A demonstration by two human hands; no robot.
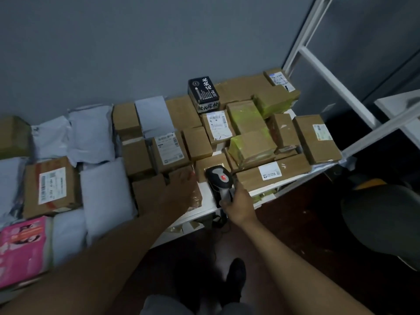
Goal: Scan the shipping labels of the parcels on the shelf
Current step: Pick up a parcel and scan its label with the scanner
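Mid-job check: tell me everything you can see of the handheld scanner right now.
The scanner is a pistol-shaped handheld unit with a dark head, a grey top and a red mark on it. The right hand grips its grey handle from below, and a dark cable hangs beneath. Its head points at a small brown box near the white shelf's front edge.

One scanner (219,178), two hands.

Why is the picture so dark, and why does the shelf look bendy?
Head view: dim room, dull colours; the wide lens bends the shelf frame; the left hand is blurred on a box; the scanner in the right hand looks sharper.
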